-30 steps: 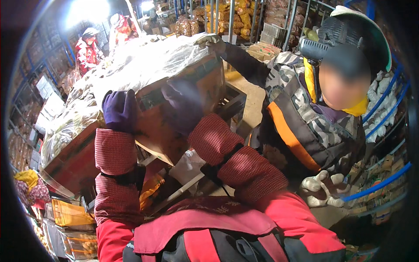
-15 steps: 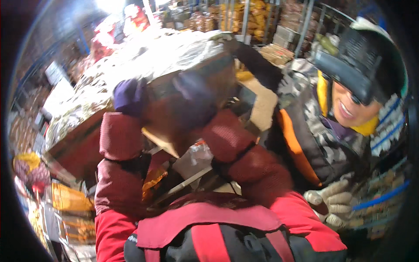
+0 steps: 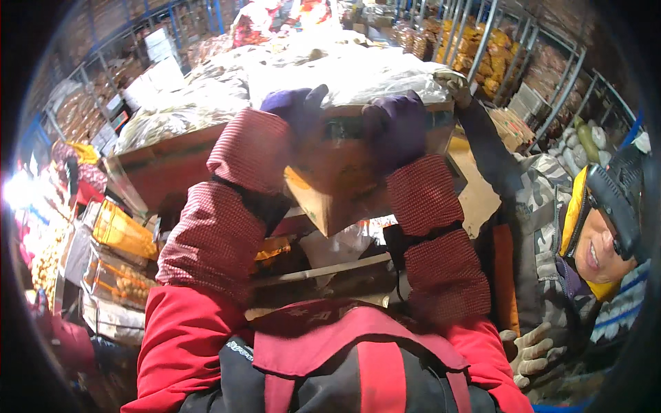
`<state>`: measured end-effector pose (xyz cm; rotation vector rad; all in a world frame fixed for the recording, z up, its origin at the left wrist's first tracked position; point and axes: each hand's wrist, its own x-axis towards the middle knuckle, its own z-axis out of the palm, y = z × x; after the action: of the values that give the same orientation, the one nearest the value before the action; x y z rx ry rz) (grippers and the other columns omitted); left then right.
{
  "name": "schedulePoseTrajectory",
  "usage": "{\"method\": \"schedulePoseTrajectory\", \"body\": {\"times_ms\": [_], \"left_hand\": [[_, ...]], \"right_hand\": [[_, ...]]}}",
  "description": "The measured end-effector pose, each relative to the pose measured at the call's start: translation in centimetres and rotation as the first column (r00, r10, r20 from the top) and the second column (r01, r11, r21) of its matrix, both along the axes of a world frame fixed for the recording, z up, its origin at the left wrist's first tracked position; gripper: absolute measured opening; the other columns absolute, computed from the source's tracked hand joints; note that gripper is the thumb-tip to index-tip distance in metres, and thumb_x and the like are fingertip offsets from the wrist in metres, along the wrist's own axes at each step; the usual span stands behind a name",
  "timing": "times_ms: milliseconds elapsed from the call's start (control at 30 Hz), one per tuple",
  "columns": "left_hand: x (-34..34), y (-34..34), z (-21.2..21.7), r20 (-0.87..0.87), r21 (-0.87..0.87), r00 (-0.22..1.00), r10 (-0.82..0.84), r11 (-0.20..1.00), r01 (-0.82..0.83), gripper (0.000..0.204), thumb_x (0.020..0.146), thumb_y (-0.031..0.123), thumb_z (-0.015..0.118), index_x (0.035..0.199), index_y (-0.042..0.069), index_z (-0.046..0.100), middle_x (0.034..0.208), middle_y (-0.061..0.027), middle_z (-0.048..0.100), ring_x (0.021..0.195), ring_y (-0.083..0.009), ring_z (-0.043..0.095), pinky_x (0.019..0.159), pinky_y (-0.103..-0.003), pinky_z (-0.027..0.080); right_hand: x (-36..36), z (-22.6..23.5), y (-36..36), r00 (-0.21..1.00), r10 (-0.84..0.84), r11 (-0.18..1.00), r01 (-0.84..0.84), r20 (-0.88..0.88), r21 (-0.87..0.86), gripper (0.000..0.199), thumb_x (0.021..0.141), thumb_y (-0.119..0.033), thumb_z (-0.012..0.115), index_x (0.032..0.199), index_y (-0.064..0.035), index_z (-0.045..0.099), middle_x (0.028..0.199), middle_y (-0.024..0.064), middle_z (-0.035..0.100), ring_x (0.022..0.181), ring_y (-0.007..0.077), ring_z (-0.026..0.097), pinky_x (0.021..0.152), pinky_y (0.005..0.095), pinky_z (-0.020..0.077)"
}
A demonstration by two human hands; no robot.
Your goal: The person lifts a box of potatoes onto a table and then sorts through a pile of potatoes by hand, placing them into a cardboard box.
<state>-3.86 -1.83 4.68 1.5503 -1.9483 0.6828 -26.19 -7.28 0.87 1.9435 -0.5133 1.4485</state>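
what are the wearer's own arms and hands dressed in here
Both hands wear dark purple knit gloves: left hand, right hand. Each forearm is covered by a red-and-white fine-checked oversleeve, left oversleeve and right oversleeve, with a dark band around its middle. Above them run bright red jacket sleeves.

Left hand (image 3: 292, 110) and right hand (image 3: 396, 127), purple-gloved, grip the cardboard box (image 3: 344, 186) from both sides. Co-worker's gloved hand (image 3: 451, 86) touches box's far right corner.
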Motion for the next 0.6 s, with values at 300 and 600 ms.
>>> {"method": "schedulePoseTrajectory", "body": {"times_ms": [300,600], "left_hand": [[1.8,12.7,-7.2,-0.24,-0.081,0.956,-0.169,0.985,0.154,0.043,0.088,0.015,0.061,0.128,0.002,0.053,0.13,-0.0224,0.052,0.123,-0.0396,0.048,0.105,-0.045,0.038],[10.2,38.4,-22.9,-0.392,0.42,0.898,0.199,0.907,-0.018,0.035,0.094,0.028,0.053,0.117,0.003,0.06,0.116,-0.0203,0.062,0.101,-0.0388,0.06,0.088,-0.042,0.048]], "right_hand": [[0.2,0.1,0.7,0.973,0.168,0.981,-0.181,0.161,0.073,0.016,0.081,-0.019,0.071,0.085,-0.008,0.06,0.081,0.0068,0.063,0.079,0.0291,0.06,0.087,0.0463,0.0433],[1.4,-0.4,1.8,0.946,0.082,0.996,-0.09,0.314,0.013,0.027,0.08,-0.029,0.069,0.067,-0.0106,0.055,0.066,0.0085,0.056,0.069,0.0297,0.057,0.092,0.0509,0.0415]]}}
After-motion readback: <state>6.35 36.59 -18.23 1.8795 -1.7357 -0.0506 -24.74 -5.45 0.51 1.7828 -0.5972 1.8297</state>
